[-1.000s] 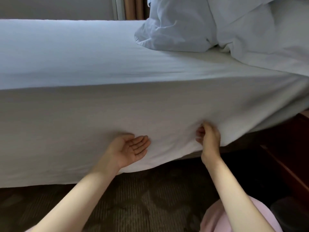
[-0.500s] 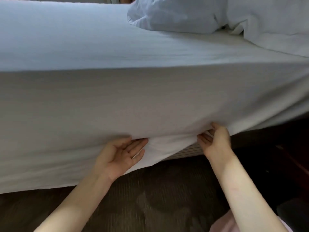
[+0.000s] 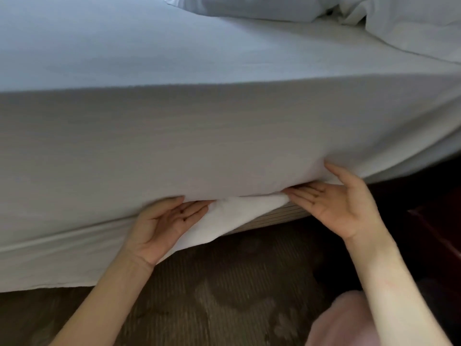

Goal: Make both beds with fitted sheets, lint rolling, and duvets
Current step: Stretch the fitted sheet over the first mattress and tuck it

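Now 2 flat hands meet the sheet's lower edge at the bed's side.
The left hand [image 3: 164,226] lies palm up with its fingers straight, their tips slipped under a fold of the white fitted sheet [image 3: 224,146]. The right hand [image 3: 341,203] is also palm up and flat, thumb lifted against the cloth, fingertips at the same fold. The sheet covers the mattress top and hangs down its side (a loose flap droops between the hands). A striped bed base [image 3: 282,214] shows under it, above the patterned carpet [image 3: 199,295]. A pillow [image 3: 237,6] and a rumpled duvet [image 3: 411,21] lie at the far edge.
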Action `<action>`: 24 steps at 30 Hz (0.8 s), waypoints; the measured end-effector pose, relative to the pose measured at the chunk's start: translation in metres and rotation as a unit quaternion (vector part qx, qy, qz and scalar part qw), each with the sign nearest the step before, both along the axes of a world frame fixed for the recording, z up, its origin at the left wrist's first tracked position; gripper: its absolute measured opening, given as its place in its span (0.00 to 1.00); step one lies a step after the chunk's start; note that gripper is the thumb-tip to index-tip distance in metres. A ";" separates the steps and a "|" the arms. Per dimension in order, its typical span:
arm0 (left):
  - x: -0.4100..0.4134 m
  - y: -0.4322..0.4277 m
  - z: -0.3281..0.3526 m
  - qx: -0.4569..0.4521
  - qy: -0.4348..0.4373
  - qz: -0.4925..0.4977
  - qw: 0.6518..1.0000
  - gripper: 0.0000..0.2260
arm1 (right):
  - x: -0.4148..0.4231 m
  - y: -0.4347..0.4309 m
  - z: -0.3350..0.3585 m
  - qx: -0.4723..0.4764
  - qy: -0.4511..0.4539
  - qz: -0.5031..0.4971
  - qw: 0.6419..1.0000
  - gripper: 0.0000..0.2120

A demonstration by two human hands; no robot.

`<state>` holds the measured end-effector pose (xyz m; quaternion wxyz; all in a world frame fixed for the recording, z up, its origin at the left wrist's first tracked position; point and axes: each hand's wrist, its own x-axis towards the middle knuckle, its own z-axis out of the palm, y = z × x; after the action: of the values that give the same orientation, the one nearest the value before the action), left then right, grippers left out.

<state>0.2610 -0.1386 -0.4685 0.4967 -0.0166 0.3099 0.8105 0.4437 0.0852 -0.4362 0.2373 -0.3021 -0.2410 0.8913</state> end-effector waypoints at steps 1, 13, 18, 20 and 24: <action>0.000 0.003 0.002 0.009 -0.008 0.009 1.000 0.43 | -0.003 -0.006 -0.002 -0.017 0.029 -0.025 0.999 0.50; -0.002 0.025 0.002 0.073 0.038 0.015 0.997 0.28 | -0.057 -0.027 -0.010 0.068 0.064 -0.109 0.990 0.34; -0.002 0.034 -0.001 0.094 0.055 0.052 0.993 0.28 | -0.061 -0.018 -0.015 0.050 0.116 -0.112 0.986 0.36; -0.001 0.035 -0.002 0.095 0.038 0.079 0.992 0.34 | -0.057 -0.016 -0.018 0.045 0.110 -0.097 0.988 0.35; 0.004 0.037 0.001 0.100 0.011 0.098 0.990 0.44 | -0.042 -0.009 -0.019 0.060 0.063 -0.028 0.996 0.37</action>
<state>0.2649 -0.1012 -0.4670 0.4106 0.0113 0.2295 0.8824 0.4015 0.0762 -0.4551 0.2941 -0.2370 -0.2700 0.8857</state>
